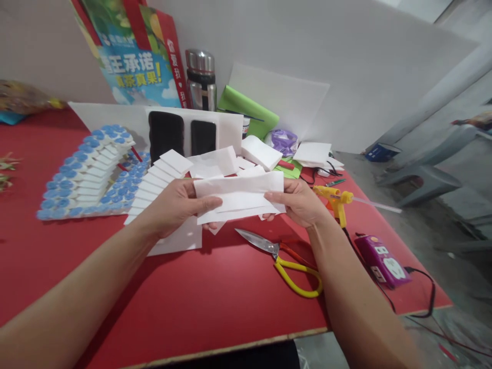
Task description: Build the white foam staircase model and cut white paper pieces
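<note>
Between my two hands a white sheet of paper (242, 187), folded lengthwise, is stretched above the red table. My left hand (192, 202) grips its left end, thumb on top and fingers behind. At the other end my right hand (294, 200) pinches it the same way. Scissors (277, 249) with yellow and red handles lie below the paper, blades partly apart, near my right forearm. To the left fans a row of white card strips (157, 179), beside a model (88, 174) of blue-topped pieces and white steps.
A yellow glue gun (334, 197) and a purple box (384, 261) with a cord sit on the right of the red table (215, 307). Behind stand two dark phones (166, 134), a steel flask (201, 79), a printed bag (134, 61) and a purple roll (283, 142).
</note>
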The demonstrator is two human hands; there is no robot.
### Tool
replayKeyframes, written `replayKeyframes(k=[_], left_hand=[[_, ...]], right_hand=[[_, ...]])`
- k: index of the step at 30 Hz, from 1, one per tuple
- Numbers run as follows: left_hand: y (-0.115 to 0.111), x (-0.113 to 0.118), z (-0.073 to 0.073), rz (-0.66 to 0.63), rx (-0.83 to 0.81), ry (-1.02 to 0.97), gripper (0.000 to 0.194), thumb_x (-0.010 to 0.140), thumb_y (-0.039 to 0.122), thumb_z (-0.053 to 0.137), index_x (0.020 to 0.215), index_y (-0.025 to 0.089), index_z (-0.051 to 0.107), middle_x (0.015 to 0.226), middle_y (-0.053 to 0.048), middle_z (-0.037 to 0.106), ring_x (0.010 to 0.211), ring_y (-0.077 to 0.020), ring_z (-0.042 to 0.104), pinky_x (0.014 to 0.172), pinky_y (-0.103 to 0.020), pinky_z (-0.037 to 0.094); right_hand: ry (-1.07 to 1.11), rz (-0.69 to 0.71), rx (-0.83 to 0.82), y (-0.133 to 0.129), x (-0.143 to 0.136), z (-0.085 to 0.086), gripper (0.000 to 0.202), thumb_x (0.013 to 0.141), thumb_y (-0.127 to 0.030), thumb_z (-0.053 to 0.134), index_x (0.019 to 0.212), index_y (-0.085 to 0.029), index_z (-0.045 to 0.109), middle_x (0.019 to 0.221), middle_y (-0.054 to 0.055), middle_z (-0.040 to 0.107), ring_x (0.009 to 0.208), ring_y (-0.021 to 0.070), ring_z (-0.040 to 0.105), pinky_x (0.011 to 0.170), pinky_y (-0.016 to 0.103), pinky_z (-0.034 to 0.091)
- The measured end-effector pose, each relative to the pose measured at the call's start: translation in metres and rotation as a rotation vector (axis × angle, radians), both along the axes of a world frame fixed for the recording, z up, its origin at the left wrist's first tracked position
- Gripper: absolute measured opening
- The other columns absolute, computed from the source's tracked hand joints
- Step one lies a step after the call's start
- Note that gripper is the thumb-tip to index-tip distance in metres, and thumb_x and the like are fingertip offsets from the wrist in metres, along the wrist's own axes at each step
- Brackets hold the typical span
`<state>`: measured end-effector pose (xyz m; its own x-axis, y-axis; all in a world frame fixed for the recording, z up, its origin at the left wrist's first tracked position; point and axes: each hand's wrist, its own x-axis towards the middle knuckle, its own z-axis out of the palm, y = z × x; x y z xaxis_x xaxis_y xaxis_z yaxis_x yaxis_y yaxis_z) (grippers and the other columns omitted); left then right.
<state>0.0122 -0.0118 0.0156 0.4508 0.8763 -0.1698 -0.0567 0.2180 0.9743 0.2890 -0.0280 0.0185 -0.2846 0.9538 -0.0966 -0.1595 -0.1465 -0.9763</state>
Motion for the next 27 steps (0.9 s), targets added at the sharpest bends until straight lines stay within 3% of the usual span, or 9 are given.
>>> replayKeyframes(k=[5,10,15,21,27], left_hand=[[-0.007,-0.002,-0.011,0.079,-0.064,-0.106,0.02,0.07,0.027,0.091,0.086,0.017,0.085,0.071,-0.007,0.077,0.05,-0.0173,0.065,0.043,-0.026,0.052],[-0.014,0.001,-0.009,0.098,-0.143,-0.15,0.019,0.064,0.024,0.094,0.078,0.015,0.084,0.066,-0.009,0.076,0.051,-0.0191,0.068,0.043,-0.023,0.051],[-0.015,-0.003,-0.009,0.036,-0.129,-0.187,0.022,0.07,0.023,0.089,0.092,0.019,0.087,0.06,-0.01,0.075,0.051,-0.0189,0.069,0.049,-0.023,0.054],[-0.013,-0.004,-0.009,0.0,-0.083,-0.19,0.011,0.071,0.019,0.085,0.082,0.021,0.087,0.062,-0.009,0.076,0.054,-0.0182,0.071,0.052,-0.021,0.055],[-0.013,-0.006,-0.011,-0.034,-0.034,-0.167,0.009,0.075,0.016,0.08,0.079,0.022,0.085,0.061,-0.005,0.074,0.05,-0.0136,0.067,0.051,-0.019,0.053]], right_hand=[[-0.009,0.034,-0.003,0.001,0.0,-0.007,0.023,0.073,-0.033,0.091,0.089,-0.018,0.083,0.075,0.005,0.078,0.052,0.0168,0.069,0.05,0.031,0.061],[0.019,0.019,-0.009,0.003,-0.001,-0.01,0.022,0.068,-0.029,0.093,0.082,-0.015,0.083,0.065,0.003,0.073,0.046,0.0135,0.063,0.043,0.026,0.054],[0.079,0.027,-0.003,0.003,0.0,-0.009,0.017,0.074,-0.027,0.087,0.088,-0.018,0.085,0.059,0.001,0.069,0.044,0.01,0.058,0.042,0.021,0.044],[0.122,0.071,0.001,0.003,0.0,-0.008,0.01,0.068,-0.016,0.08,0.077,-0.018,0.082,0.049,-0.003,0.056,0.044,0.0068,0.049,0.046,0.02,0.038],[0.105,0.047,-0.001,0.003,-0.001,-0.007,0.008,0.065,-0.012,0.076,0.07,-0.018,0.078,0.058,-0.002,0.055,0.05,0.0061,0.042,0.047,0.019,0.033]])
